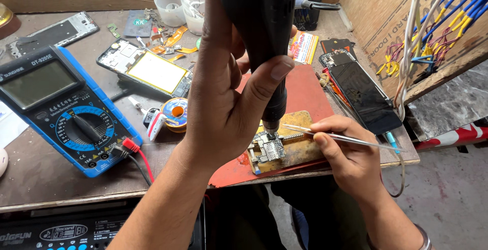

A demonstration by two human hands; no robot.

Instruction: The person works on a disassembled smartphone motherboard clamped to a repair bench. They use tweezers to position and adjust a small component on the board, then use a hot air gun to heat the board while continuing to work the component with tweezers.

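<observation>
1. Your left hand is wrapped tight around the black hot-air tool, held upright with its nozzle just above the small circuit board.
2. Your right hand pinches the metal tweezers between thumb and fingers. They lie nearly flat, and the thin tips reach left to just beside the nozzle, over the board.
3. The board sits on a worn yellow holder block, which rests on the red mat at the front edge of the bench, right of its middle.
4. Judge the board as light, stiff and fragile. Its parts are tiny, so take hold only at its bare edges, and with the tweezer tips rather than fingers.
5. The area under the nozzle is probably hot, so keep your skin off it.
6. The tweezers are thin and springy. Too hard a squeeze could flick a small part away.
7. The blue meter lies at the left of the bench, well apart from the board.
8. An opened phone lies behind the solder reel.
9. A dark phone lies along the right edge.
</observation>
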